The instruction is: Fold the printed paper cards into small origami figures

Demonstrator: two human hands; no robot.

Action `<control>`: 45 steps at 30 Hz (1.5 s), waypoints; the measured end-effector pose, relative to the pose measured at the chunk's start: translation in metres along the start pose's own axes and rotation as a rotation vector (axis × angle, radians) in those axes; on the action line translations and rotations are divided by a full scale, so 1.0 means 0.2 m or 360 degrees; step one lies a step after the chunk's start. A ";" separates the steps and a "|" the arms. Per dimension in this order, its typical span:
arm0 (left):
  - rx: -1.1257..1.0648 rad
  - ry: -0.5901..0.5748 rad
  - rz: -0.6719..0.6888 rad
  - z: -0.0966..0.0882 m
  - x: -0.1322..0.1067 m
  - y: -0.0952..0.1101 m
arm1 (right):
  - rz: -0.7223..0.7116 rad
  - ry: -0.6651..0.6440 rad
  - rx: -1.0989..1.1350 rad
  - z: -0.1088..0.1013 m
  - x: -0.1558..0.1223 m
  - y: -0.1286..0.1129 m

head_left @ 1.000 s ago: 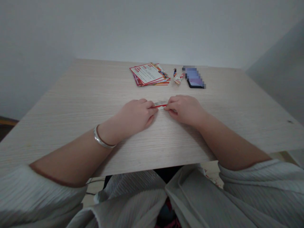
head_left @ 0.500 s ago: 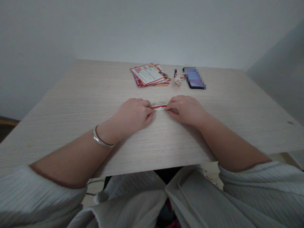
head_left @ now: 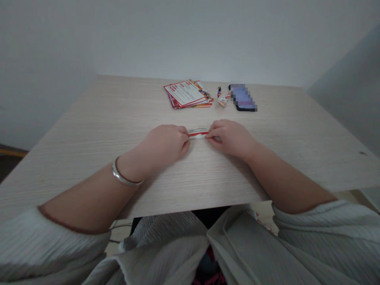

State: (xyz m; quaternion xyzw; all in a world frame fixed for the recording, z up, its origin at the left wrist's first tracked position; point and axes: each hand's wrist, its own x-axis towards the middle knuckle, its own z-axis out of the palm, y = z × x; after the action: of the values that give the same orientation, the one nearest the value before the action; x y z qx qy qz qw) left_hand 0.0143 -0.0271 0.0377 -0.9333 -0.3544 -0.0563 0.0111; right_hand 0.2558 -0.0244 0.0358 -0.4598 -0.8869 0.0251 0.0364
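A narrow folded strip of paper (head_left: 198,133), white with a red band, stretches between my two hands just at the tabletop. My left hand (head_left: 168,144) is closed, pinching the strip's left end; a silver bangle circles that wrist. At the right end, my right hand (head_left: 230,136) pinches the paper between thumb and fingers. Both ends of the strip are hidden under my fingertips.
Beyond my hands lies a stack of printed leaflets (head_left: 188,94) with red borders. To its right is a small folded paper piece (head_left: 222,99), and beside that a phone (head_left: 245,99), partly pixelated. The pale wooden table (head_left: 103,114) meets a wall at the back.
My left hand has shifted slightly to the left, and a little more of the strip shows between my hands. My right hand stays almost in place, still pinching.
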 end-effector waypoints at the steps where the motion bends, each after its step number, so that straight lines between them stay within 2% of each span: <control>1: 0.0084 -0.0066 -0.0010 -0.01 0.00 0.01 | 0.0015 0.0002 0.0000 0.00 0.00 0.00; 3: 0.0215 -0.0159 -0.0010 -0.02 0.01 0.02 | 0.0055 -0.0004 -0.0017 -0.01 0.00 0.01; 5: 0.0262 -0.0149 0.0024 -0.03 0.02 0.03 | 0.0086 -0.0025 -0.0047 -0.02 -0.01 0.00; 10: 0.0218 -0.0050 0.0021 0.00 0.04 0.02 | 0.0078 -0.0030 -0.0143 -0.04 -0.01 -0.01; 16: -0.0023 0.0105 0.0001 0.06 0.05 -0.01 | -0.0005 0.0192 -0.0083 0.02 0.00 0.00; 20: -0.0090 0.0232 0.0011 0.09 0.06 -0.03 | -0.0071 0.0149 -0.0131 0.04 0.02 0.00; 25: -0.0025 0.0146 -0.0063 0.08 0.07 0.00 | -0.0048 0.0108 -0.0145 0.04 0.03 -0.02; 28: -0.0029 0.0187 -0.0090 0.08 0.07 0.01 | -0.0034 0.0109 -0.0115 0.03 0.02 -0.03; 34: -0.0040 0.0184 0.0000 0.11 0.08 0.00 | 0.0007 0.0172 -0.0060 0.03 0.02 -0.03; 40: -0.0078 0.0176 -0.0049 0.12 0.09 0.00 | 0.0005 0.0091 -0.0081 0.03 0.04 -0.03; 45: -0.0062 0.0184 -0.0075 0.12 0.10 0.00 | 0.0051 0.0146 0.0029 0.04 0.05 -0.03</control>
State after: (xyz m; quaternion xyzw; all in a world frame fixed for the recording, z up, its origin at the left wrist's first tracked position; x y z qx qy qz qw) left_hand 0.0313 -0.0132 0.0157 -0.9199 -0.3739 -0.1172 0.0119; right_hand 0.2445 -0.0198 0.0291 -0.4741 -0.8766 0.0127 0.0809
